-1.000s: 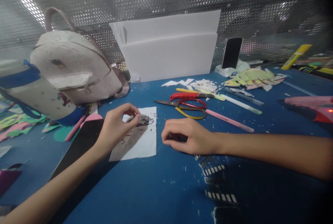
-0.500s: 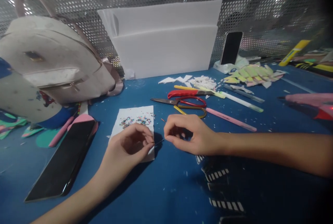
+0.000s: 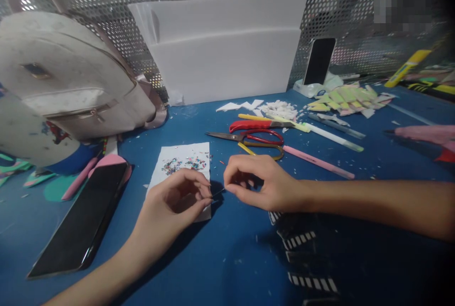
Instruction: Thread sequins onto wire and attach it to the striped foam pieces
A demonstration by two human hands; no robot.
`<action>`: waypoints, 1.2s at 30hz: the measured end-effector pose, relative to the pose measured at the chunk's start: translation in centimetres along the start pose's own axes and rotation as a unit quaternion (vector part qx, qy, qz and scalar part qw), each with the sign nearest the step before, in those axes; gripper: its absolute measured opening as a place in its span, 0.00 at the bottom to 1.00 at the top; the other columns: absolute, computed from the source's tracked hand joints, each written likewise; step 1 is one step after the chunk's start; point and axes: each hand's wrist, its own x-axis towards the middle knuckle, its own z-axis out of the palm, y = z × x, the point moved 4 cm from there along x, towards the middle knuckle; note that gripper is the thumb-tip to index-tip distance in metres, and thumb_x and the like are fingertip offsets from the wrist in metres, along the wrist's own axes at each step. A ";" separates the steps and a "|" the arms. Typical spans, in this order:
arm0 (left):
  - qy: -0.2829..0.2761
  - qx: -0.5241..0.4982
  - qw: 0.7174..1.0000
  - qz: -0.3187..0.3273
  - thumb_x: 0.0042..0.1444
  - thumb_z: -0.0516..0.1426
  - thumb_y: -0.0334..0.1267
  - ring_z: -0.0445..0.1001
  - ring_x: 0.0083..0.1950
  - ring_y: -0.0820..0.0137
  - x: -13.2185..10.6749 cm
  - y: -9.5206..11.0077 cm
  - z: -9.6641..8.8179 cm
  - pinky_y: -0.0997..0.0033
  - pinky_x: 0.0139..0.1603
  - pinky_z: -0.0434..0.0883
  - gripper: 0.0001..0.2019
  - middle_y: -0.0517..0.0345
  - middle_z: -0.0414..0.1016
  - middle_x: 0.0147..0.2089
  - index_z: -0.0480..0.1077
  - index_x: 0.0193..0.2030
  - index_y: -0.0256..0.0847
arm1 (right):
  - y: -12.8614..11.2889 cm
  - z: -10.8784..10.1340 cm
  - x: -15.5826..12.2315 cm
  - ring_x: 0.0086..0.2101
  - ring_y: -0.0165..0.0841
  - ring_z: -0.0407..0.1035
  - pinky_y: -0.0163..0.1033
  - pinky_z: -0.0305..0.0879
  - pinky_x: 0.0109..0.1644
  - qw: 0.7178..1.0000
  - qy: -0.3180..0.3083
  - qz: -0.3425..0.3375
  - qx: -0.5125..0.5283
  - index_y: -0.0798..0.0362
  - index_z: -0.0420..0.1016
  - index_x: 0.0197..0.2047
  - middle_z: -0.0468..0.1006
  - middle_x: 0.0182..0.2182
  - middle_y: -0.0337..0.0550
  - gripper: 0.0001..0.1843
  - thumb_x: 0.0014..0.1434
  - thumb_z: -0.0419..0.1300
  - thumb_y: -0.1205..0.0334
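Observation:
A thin, straight, needle-like strand (image 3: 218,193) spans the small gap between my two hands; whether it is a needle, wire or thread is too fine to tell. Thumb and fingertips of my left hand (image 3: 177,197) pinch one end, above the lower part of a white paper sheet (image 3: 167,154). On that sheet lie small multicoloured beads or sequins (image 3: 174,166), partly behind the left fingers. My right hand (image 3: 265,183) pinches the strand's other end between thumb and forefinger, just right of the paper and in front of the scissors (image 3: 245,137).
A black phone (image 3: 81,220) lies at the left, near a pale backpack (image 3: 71,74). Beyond the scissors are a red-handled cutter (image 3: 249,126), pens (image 3: 320,162) and paper scraps (image 3: 280,109). A second phone (image 3: 320,62) stands upright behind; a pink glue gun (image 3: 423,133) lies right.
The view has shifted slightly, so the background sits a little differently. Both hands keep the same pinch, with the strand still between them.

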 end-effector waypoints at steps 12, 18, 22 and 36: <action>0.002 -0.013 1.000 0.001 0.53 0.63 0.31 0.73 0.33 0.72 0.2 0.2 0.1 0.74 0.35 0.74 0.07 0.60 0.73 0.32 0.71 0.38 0.42 | 0.0 0.0 0.0 0.26 0.22 0.61 0.28 0.59 0.28 1.000 -0.004 -0.006 -0.008 0.55 0.69 0.34 0.70 0.29 0.35 0.03 0.60 0.58 0.70; 0.001 -0.029 1.000 -0.003 0.53 0.63 0.30 0.73 0.34 0.73 0.2 0.4 0.2 0.75 0.37 0.73 0.08 0.60 0.73 0.32 0.71 0.38 0.41 | 0.0 0.0 0.0 0.26 0.22 0.61 0.29 0.59 0.28 1.000 -0.005 -0.014 -0.014 0.55 0.69 0.34 0.70 0.29 0.36 0.03 0.60 0.58 0.70; 0.002 -0.033 0.999 -0.009 0.53 0.63 0.30 0.73 0.34 0.73 0.2 0.2 0.2 0.75 0.36 0.73 0.08 0.60 0.73 0.32 0.71 0.39 0.41 | -0.1 0.0 -0.1 0.27 0.23 0.62 0.29 0.59 0.28 1.000 -0.003 -0.014 -0.018 0.55 0.69 0.35 0.70 0.29 0.36 0.03 0.60 0.58 0.70; 0.006 -0.063 0.998 -0.014 0.52 0.63 0.27 0.72 0.34 0.76 0.0 0.3 0.4 0.80 0.36 0.71 0.09 0.63 0.74 0.31 0.71 0.38 0.43 | -0.4 0.0 0.0 0.26 0.22 0.61 0.29 0.58 0.28 0.999 0.000 -0.033 -0.018 0.55 0.69 0.34 0.70 0.29 0.36 0.03 0.60 0.58 0.71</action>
